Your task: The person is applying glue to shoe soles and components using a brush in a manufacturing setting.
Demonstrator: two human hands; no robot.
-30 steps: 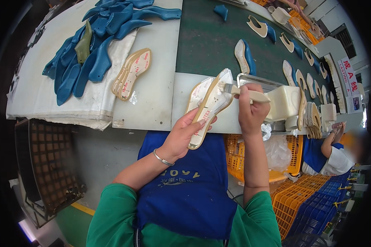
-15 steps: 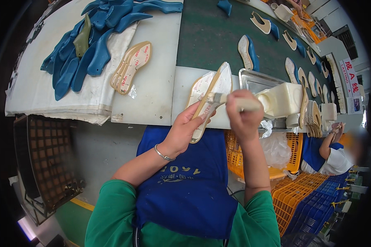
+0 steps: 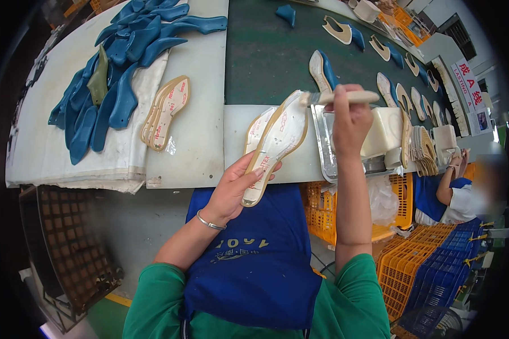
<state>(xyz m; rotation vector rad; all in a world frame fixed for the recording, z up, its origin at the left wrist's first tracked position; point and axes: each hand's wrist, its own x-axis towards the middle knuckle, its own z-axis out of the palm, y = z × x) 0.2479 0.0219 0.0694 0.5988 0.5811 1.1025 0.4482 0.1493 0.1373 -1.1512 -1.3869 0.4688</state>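
Note:
In my left hand [image 3: 234, 186] is a shoe insole [image 3: 283, 131], white-faced with a tan edge, gripped near its narrow heel end and tilted up over the table edge. My right hand [image 3: 352, 121] is closed round the pale handle of a flat brush [image 3: 339, 98]. The bristles lie at the right edge of the insole's wide toe end; whether they touch cannot be made out. Partly hidden behind the held piece, another insole [image 3: 257, 131] lies on the white tabletop. Left of it rests a small stack of similar insoles [image 3: 167, 113].
Blue shoe lasts [image 3: 124, 51] are heaped on a white cloth at the left, one olive last [image 3: 98, 76] among them. A metal tray [image 3: 326, 152] and a cream plastic container [image 3: 382, 133] stand right. Beyond runs a green conveyor belt [image 3: 260, 62] carrying lasts and insoles. Another person [image 3: 449, 192] works far right.
The brush has gone from the insole's middle to its toe end, and my right hand has risen. The insole now faces me more squarely. The whole view has shifted slightly.

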